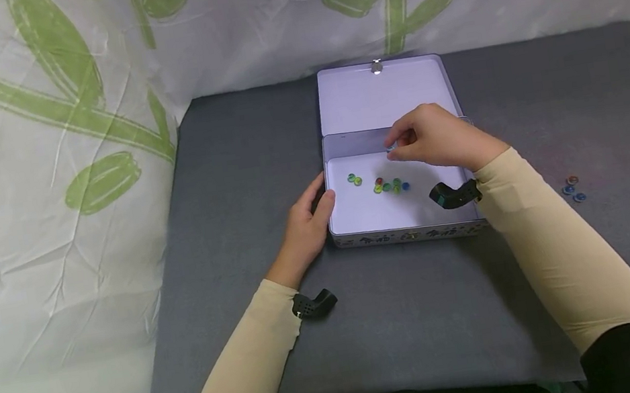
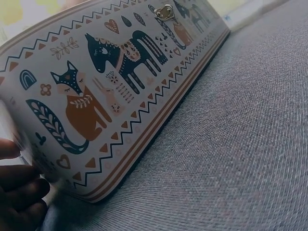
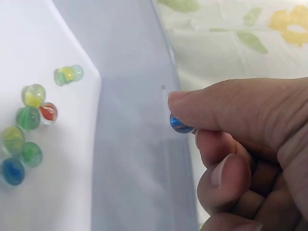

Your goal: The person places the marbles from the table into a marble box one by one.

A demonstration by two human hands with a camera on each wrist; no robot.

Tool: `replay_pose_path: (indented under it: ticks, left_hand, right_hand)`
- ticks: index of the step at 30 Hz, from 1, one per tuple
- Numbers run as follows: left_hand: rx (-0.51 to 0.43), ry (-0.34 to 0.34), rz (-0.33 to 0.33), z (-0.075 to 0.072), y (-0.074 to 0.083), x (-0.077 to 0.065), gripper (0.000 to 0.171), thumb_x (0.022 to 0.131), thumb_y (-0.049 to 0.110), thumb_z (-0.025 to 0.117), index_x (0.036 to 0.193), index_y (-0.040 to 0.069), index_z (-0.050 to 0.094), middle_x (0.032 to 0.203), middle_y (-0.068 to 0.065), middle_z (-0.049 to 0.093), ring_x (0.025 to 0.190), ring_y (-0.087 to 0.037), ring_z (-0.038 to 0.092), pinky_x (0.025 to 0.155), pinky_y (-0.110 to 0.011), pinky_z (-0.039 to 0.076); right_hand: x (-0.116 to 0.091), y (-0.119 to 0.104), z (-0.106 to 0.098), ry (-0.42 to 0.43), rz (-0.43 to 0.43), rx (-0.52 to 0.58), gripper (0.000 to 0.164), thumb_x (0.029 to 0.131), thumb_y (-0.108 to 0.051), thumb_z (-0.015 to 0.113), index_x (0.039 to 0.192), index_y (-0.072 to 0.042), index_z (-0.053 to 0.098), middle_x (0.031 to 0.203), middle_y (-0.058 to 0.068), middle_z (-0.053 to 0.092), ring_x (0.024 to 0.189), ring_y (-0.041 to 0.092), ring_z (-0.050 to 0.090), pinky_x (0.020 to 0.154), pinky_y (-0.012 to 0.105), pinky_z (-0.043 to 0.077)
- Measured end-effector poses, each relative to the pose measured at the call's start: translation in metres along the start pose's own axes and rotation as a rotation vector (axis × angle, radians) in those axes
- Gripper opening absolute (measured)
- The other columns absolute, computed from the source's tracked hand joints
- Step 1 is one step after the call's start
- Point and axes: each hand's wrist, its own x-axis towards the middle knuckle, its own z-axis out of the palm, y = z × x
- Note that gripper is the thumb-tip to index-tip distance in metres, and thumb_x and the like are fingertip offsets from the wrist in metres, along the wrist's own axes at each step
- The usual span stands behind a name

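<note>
A white-lined metal tin box lies on the grey table with its hinged lid raised. My right hand is over the back part of the tin, pinching a blue marble between thumb and index finger. My left hand rests against the tin's left side, its thumb at the rim; in the left wrist view its fingers touch the end wall. Inside the tin lie several glass marbles: green ones, yellowish ones, a red one and a blue one.
To the right of the tin, on the grey table, sit two blue marbles and a reddish-brown marble. A patterned cloth hangs behind and to the left. Foxes and a horse decorate the tin's front wall, which has a metal clasp.
</note>
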Motion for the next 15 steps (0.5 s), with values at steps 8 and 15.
replay_pose_path:
  ticks: [8,15]
  left_hand:
    - [-0.015,-0.010,0.013,0.000,0.001,-0.001,0.056,0.109,0.031,0.051,0.158,0.003,0.047,0.158,-0.017,0.051,0.150,-0.027,0.043,0.125,-0.047,0.031]
    - [-0.022,-0.010,0.011,-0.003,0.001,0.000,0.058,0.109,0.032,0.052,0.159,0.004,0.045,0.158,-0.017,0.050,0.150,-0.027,0.042,0.125,-0.048,0.030]
  right_hand:
    - [0.009,0.014,0.011,-0.033,0.011,0.045,0.012,0.093,-0.007,0.078,0.102,-0.001,0.080,0.080,0.007,0.067,0.072,0.019,0.053,0.063,0.026,0.042]
    - [0.016,0.023,0.020,-0.104,0.061,0.014,0.008,0.092,-0.006,0.076,0.099,-0.003,0.080,0.081,0.006,0.065,0.077,0.021,0.053,0.065,0.030,0.041]
